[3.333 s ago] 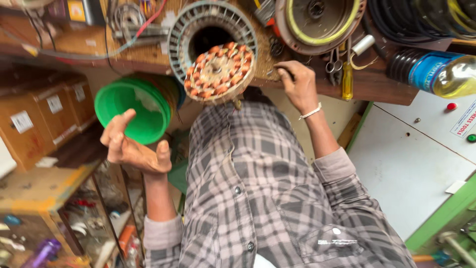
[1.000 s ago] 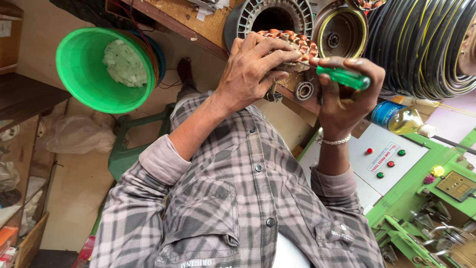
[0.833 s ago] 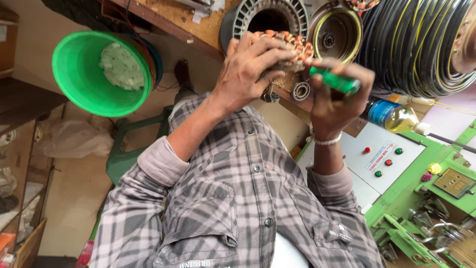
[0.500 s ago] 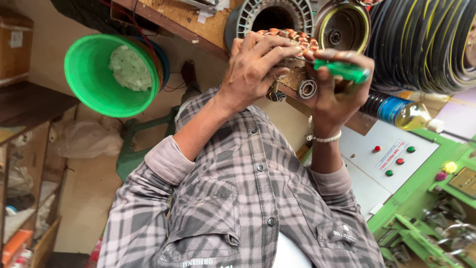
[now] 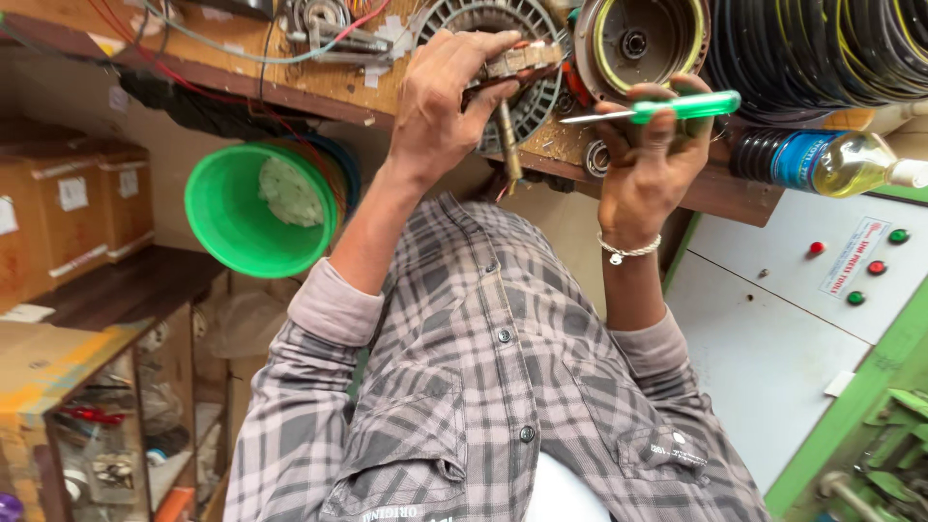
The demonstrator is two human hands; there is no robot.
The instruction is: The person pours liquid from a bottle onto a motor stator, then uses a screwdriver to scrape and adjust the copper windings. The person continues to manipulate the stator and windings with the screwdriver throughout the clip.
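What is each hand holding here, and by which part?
Left hand grips the motor winding core across its top edge; right hand holds the green-handled screwdriver by its handle.

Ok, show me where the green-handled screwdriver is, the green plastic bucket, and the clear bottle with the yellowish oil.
green-handled screwdriver (image 5: 688, 105), head view, on the translucent green handle.
green plastic bucket (image 5: 232, 246), head view, on its rim's lower left.
clear bottle with yellowish oil (image 5: 851, 159), head view, on the clear part holding the liquid.

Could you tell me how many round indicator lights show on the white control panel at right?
4: one red light toward the panel's middle, then a green one, a red one and a green one clustered near the right edge. More may lie out of frame.
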